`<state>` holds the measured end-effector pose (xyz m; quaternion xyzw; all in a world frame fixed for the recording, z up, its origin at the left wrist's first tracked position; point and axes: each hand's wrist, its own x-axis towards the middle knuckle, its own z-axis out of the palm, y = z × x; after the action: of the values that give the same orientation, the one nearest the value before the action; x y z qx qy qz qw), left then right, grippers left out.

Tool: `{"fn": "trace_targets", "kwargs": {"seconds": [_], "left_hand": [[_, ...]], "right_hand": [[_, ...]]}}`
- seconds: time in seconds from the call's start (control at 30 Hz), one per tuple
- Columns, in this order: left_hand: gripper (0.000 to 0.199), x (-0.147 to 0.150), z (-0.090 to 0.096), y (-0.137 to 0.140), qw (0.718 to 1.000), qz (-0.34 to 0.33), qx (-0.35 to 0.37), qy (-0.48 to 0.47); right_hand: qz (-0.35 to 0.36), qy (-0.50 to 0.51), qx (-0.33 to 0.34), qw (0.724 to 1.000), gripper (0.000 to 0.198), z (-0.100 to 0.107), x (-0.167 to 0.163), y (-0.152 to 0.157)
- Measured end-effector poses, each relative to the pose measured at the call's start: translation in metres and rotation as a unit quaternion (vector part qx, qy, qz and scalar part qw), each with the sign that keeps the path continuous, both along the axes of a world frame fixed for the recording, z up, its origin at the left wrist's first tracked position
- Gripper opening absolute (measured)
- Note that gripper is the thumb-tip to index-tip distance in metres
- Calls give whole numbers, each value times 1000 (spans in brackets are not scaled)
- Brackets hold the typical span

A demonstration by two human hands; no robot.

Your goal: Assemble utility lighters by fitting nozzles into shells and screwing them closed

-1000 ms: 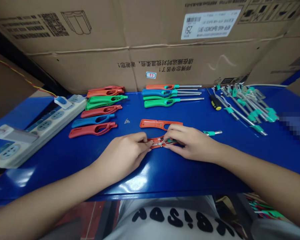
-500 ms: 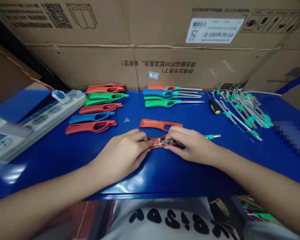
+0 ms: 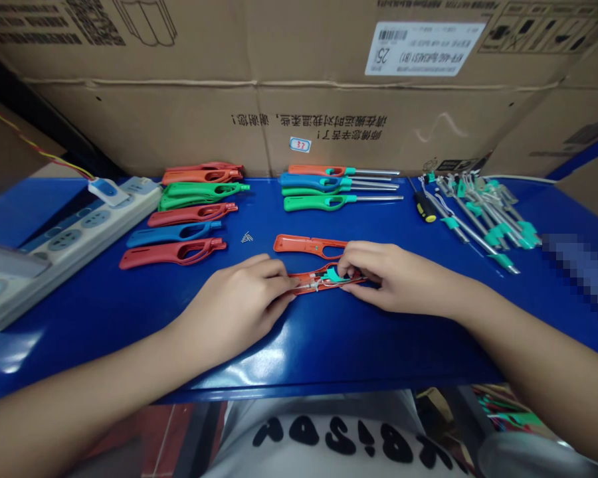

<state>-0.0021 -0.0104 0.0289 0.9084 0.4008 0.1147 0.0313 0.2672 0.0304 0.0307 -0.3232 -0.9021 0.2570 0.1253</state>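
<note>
Two bare hands work over an orange shell (image 3: 306,276) lying lengthwise near the middle of a blue worktop (image 3: 349,358), its hollow side up. The left hand (image 3: 249,295) pinches the shell's left end between thumb and fingers. The right hand (image 3: 386,275) curls over the other end, fingertips drawn in beside a teal piece (image 3: 335,274); whether they grip that piece or merely press on it cannot be told.

The job on this one looks partway along: a clear part and a pale wire lie inside the shell, but it is uncovered. Its apparent mate, an orange half (image 3: 299,245), lies just behind, apart from it and partly hidden by the right hand. Small screws (image 3: 247,237) sit loose in a little heap to the left, and a screwdriver (image 3: 425,207) rests farther right; closing and fastening appear to be left.

Behind, a group of lighters (image 3: 323,201) with metal tubes looks assembled. At left, a row of red, orange, green and blue handles (image 3: 172,255) shows no tubes, while loose tubes (image 3: 493,219) with teal fittings are piled at right, apparently more units yet to be built.
</note>
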Motion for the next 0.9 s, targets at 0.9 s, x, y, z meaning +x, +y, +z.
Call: {"fn": "trace_targets", "kwargs": {"seconds": [0.9], "left_hand": [[34, 6, -13, 5, 985, -65, -98, -124]], "right_hand": [[17, 6, 14, 1000, 7, -2, 1, 4]]}}
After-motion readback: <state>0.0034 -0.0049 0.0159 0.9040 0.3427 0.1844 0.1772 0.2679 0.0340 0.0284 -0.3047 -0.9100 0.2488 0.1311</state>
